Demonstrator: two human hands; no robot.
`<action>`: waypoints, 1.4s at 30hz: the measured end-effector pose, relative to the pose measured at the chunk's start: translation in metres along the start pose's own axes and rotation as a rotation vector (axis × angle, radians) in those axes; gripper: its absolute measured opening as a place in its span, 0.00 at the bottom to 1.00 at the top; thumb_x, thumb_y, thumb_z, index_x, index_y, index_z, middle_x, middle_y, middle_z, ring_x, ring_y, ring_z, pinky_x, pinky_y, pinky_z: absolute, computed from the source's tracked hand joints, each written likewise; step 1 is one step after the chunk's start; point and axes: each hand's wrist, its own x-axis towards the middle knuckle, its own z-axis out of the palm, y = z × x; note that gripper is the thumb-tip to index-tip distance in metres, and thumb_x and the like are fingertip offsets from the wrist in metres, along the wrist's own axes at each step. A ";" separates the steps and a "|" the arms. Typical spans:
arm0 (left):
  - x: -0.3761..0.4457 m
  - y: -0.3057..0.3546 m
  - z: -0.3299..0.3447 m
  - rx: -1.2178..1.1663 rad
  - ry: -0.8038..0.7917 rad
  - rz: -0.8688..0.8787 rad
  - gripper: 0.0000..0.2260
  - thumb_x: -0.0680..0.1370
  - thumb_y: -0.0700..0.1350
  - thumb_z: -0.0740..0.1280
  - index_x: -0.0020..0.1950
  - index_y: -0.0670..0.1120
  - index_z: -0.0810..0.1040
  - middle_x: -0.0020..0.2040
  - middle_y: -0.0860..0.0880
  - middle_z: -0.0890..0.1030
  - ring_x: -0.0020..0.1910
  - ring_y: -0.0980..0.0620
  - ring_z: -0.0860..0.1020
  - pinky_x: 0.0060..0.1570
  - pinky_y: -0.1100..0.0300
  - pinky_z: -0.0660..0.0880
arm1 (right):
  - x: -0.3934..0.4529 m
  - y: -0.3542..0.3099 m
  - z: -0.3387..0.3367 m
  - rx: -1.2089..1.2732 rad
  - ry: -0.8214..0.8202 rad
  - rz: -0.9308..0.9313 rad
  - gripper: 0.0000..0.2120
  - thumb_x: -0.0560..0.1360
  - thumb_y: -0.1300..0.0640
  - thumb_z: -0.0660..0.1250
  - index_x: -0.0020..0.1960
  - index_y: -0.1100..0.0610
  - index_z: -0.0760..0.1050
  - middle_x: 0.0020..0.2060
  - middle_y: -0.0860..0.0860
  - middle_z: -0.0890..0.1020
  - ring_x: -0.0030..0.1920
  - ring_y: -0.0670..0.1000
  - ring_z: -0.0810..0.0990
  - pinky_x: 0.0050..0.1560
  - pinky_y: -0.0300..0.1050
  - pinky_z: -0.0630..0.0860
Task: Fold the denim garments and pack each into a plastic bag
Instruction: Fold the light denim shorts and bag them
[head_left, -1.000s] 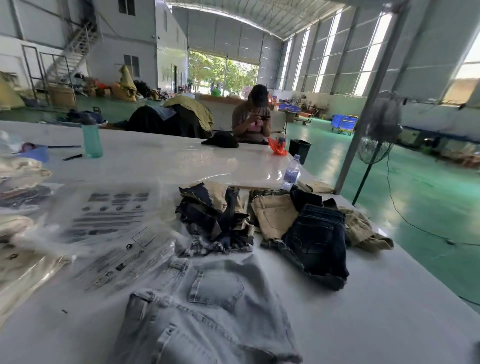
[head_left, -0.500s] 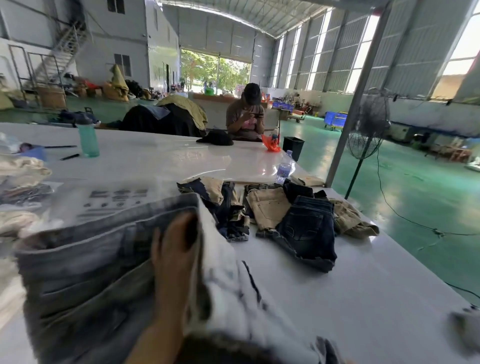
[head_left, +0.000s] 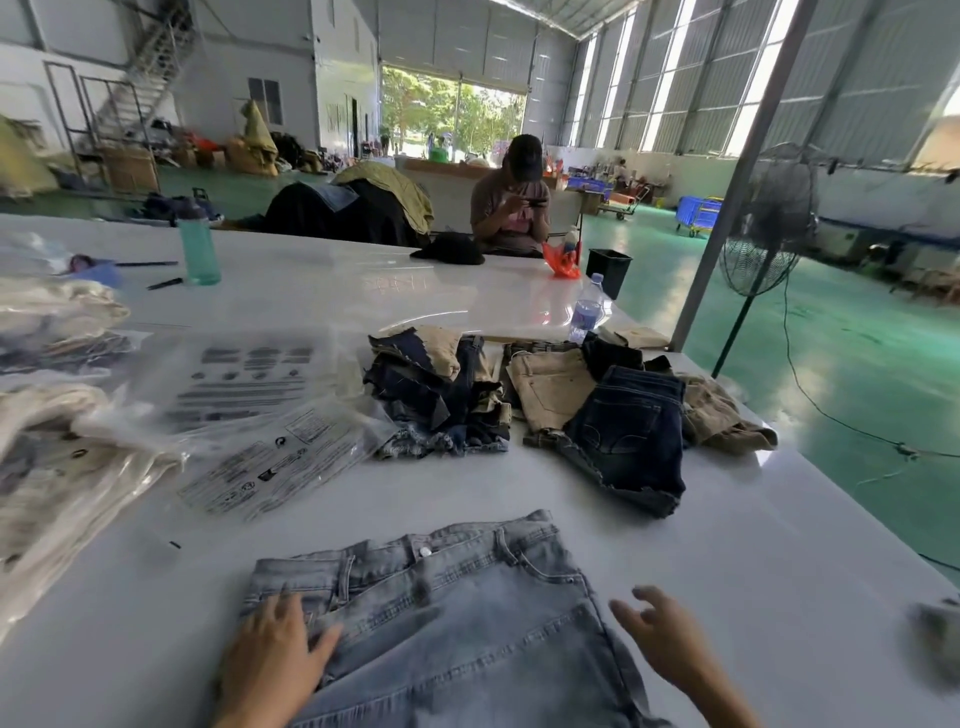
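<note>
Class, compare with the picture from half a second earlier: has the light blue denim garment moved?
Yes. The light blue denim garment was lifted up in front of the plastic bags; now it lies flat on the white table, nearer than the bags, under the left hand.

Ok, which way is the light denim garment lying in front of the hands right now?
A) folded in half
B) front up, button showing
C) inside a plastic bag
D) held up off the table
B: the light denim garment lies flat on the table, its waistband button facing up, with the left hand resting on it.
</note>
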 end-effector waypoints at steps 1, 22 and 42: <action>-0.004 0.004 -0.001 0.055 -0.002 -0.057 0.32 0.76 0.67 0.54 0.74 0.51 0.58 0.74 0.46 0.62 0.70 0.47 0.66 0.64 0.56 0.68 | 0.001 -0.019 0.010 -0.019 -0.061 -0.029 0.25 0.77 0.46 0.64 0.68 0.60 0.67 0.59 0.58 0.79 0.60 0.54 0.77 0.57 0.42 0.71; 0.061 0.018 -0.020 -0.002 -0.252 0.144 0.26 0.80 0.57 0.57 0.77 0.55 0.54 0.76 0.52 0.59 0.72 0.49 0.63 0.67 0.51 0.67 | 0.058 -0.037 0.007 -0.311 -0.113 -0.342 0.25 0.80 0.54 0.59 0.76 0.53 0.58 0.72 0.54 0.65 0.70 0.54 0.66 0.69 0.48 0.65; 0.057 -0.015 -0.059 0.255 -0.232 0.428 0.15 0.73 0.63 0.66 0.36 0.57 0.65 0.42 0.58 0.69 0.46 0.59 0.71 0.51 0.62 0.61 | 0.052 -0.014 0.000 -0.621 0.030 -0.696 0.13 0.73 0.43 0.65 0.58 0.40 0.73 0.53 0.41 0.76 0.57 0.46 0.72 0.62 0.47 0.58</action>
